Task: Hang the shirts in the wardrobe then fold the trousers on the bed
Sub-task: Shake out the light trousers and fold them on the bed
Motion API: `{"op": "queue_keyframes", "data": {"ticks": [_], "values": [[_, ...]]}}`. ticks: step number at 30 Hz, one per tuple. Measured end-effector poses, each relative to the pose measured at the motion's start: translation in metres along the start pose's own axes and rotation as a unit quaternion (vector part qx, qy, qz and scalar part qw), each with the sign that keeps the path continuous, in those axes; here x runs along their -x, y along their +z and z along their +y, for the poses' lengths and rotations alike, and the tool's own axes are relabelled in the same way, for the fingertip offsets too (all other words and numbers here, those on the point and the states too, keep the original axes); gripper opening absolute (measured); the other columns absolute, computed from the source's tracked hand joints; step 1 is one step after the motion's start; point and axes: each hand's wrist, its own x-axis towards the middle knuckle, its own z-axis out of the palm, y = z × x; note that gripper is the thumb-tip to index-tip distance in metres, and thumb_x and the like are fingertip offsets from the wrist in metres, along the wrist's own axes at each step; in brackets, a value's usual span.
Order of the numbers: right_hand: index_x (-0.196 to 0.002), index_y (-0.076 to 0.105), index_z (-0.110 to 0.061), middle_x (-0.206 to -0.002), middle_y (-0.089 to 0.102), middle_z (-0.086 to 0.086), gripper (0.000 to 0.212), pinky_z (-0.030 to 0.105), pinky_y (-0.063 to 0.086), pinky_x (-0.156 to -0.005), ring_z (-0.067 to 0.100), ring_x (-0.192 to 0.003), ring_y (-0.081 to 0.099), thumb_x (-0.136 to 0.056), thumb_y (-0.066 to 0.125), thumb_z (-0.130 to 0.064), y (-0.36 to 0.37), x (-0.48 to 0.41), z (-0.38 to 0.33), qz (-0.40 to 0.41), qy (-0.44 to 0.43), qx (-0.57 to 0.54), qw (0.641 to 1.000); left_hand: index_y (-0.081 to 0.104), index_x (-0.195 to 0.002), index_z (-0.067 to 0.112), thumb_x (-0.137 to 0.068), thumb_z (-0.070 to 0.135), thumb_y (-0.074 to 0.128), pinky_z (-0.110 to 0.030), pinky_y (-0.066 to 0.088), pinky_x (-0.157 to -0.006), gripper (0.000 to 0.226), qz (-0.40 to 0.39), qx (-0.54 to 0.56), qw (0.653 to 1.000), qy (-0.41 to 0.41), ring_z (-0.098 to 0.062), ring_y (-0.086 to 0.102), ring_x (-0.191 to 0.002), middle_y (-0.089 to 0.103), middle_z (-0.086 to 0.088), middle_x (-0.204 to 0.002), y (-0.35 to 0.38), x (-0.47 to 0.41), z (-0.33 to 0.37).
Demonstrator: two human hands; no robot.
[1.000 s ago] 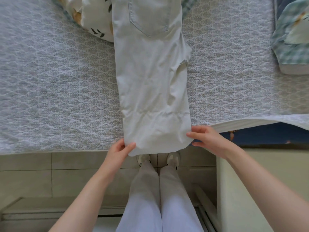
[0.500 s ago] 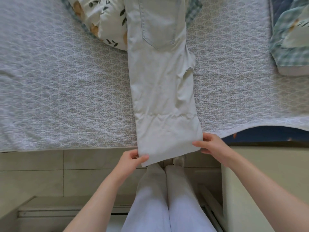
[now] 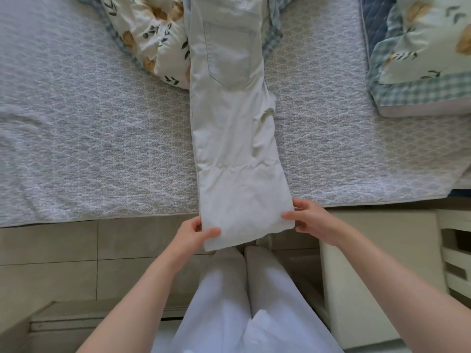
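Observation:
Cream-white trousers point(image 3: 234, 138) lie lengthwise on the bed point(image 3: 89, 138), legs stacked one on the other, back pocket facing up, waist at the far end. The hem end hangs a little over the bed's near edge. My left hand point(image 3: 193, 234) pinches the hem's left corner with the thumb on top. My right hand point(image 3: 309, 220) pinches the hem's right corner the same way. Both hands hold the hem slightly lifted off the mattress edge.
A floral quilt point(image 3: 150, 39) lies bunched under the trousers' waist end. A floral, checked pillow point(image 3: 423, 54) sits at the far right. A white bedside cabinet point(image 3: 377, 276) stands to my right; tiled floor and my own legs point(image 3: 242, 301) are below.
The view has shifted so the trousers sit further right and lower in frame. Both hands keep their grip on the hem corners, which now overhang the bed edge a bit more.

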Motion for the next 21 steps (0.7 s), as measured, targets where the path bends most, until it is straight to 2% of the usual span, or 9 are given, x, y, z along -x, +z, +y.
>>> {"op": "queue_keyframes", "data": {"ticks": [2, 4, 6, 8, 10, 13, 16, 18, 21], "values": [[-0.11, 0.07, -0.015, -0.1, 0.073, 0.001, 0.025, 0.027, 0.037, -0.07, 0.02, -0.089, 0.056, -0.085, 0.07, -0.011, 0.003, 0.008, -0.002, -0.014, -0.006, -0.012, 1.0, 0.071, -0.112, 0.013, -0.085, 0.018, 0.075, -0.035, 0.056, -0.085, 0.028, 0.003, 0.023, 1.0, -0.013, -0.021, 0.07, -0.102, 0.075, -0.001, -0.106, 0.0, 0.009, 0.002], [-0.108, 0.069, -0.011, -0.103, 0.074, -0.002, 0.023, 0.025, 0.044, -0.078, 0.02, -0.096, 0.063, -0.086, 0.069, -0.011, 0.006, 0.015, -0.005, -0.018, -0.001, 0.01, 1.0, 0.073, -0.109, 0.008, -0.085, 0.019, 0.075, -0.044, 0.051, -0.092, 0.026, -0.007, 0.035, 0.999, -0.024, -0.03, 0.067, -0.107, 0.075, -0.006, -0.107, -0.001, 0.018, 0.001], [-0.11, 0.07, -0.011, -0.109, 0.073, -0.003, 0.026, 0.034, 0.042, -0.101, 0.019, -0.11, 0.063, -0.084, 0.071, -0.015, 0.008, 0.02, -0.008, -0.015, 0.005, 0.023, 1.0, 0.073, -0.108, 0.007, -0.085, 0.017, 0.074, -0.036, 0.051, -0.085, 0.025, -0.021, 0.025, 0.999, -0.026, -0.028, 0.068, -0.105, 0.075, -0.007, -0.106, -0.001, 0.026, 0.0], [-0.111, 0.07, -0.016, -0.111, 0.072, -0.007, 0.029, 0.042, 0.033, -0.109, 0.016, -0.113, 0.062, -0.083, 0.072, -0.022, 0.008, 0.023, -0.013, -0.01, 0.02, 0.034, 0.999, 0.072, -0.11, 0.008, -0.086, 0.019, 0.074, -0.029, 0.054, -0.082, 0.027, -0.028, 0.017, 0.999, -0.018, -0.023, 0.07, -0.103, 0.075, -0.004, -0.107, 0.0, 0.033, 0.001], [-0.112, 0.068, -0.021, -0.109, 0.073, -0.007, 0.028, 0.044, 0.037, -0.101, 0.016, -0.108, 0.065, -0.084, 0.071, -0.024, 0.01, 0.03, -0.016, -0.018, 0.032, 0.056, 0.998, 0.07, -0.114, 0.01, -0.087, 0.025, 0.073, -0.03, 0.053, -0.086, 0.031, -0.022, 0.021, 1.0, -0.005, -0.022, 0.069, -0.106, 0.074, -0.002, -0.11, -0.001, 0.038, 0.004], [-0.109, 0.068, -0.016, -0.104, 0.074, 0.0, 0.022, 0.032, 0.052, -0.079, 0.018, -0.094, 0.07, -0.087, 0.068, -0.017, 0.013, 0.039, -0.016, -0.039, 0.029, 0.031, 0.998, 0.068, -0.119, 0.013, -0.093, 0.027, 0.066, -0.041, 0.053, -0.095, 0.03, 0.006, 0.054, 0.999, -0.004, -0.022, 0.066, -0.11, 0.072, -0.002, -0.115, -0.004, 0.042, 0.01], [-0.105, 0.07, -0.01, -0.102, 0.074, 0.004, 0.019, 0.024, 0.047, -0.068, 0.016, -0.087, 0.067, -0.087, 0.068, -0.014, 0.015, 0.047, -0.012, -0.058, 0.024, 0.017, 0.998, 0.068, -0.118, 0.018, -0.09, 0.027, 0.069, -0.044, 0.055, -0.093, 0.029, -0.01, 0.039, 0.999, -0.007, -0.021, 0.068, -0.107, 0.073, 0.001, -0.114, -0.003, 0.05, 0.012], [-0.106, 0.072, -0.012, -0.11, 0.073, 0.003, 0.021, 0.027, 0.042, -0.076, 0.019, -0.095, 0.063, -0.085, 0.069, -0.016, 0.013, 0.049, -0.006, -0.051, 0.017, 0.046, 0.998, 0.07, -0.113, 0.017, -0.089, 0.022, 0.071, -0.039, 0.057, -0.088, 0.025, -0.033, -0.005, 0.999, -0.019, -0.02, 0.069, -0.104, 0.075, 0.002, -0.108, 0.002, 0.057, 0.008], [-0.107, 0.072, -0.018, -0.113, 0.071, -0.008, 0.023, 0.037, 0.036, -0.1, 0.016, -0.113, 0.059, -0.084, 0.07, -0.019, 0.009, 0.053, 0.002, -0.04, 0.017, 0.07, 0.997, 0.072, -0.111, 0.013, -0.085, 0.017, 0.074, -0.033, 0.057, -0.088, 0.026, -0.062, -0.044, 0.996, -0.036, -0.018, 0.07, -0.102, 0.075, 0.001, -0.106, 0.007, 0.069, -0.007]]}}
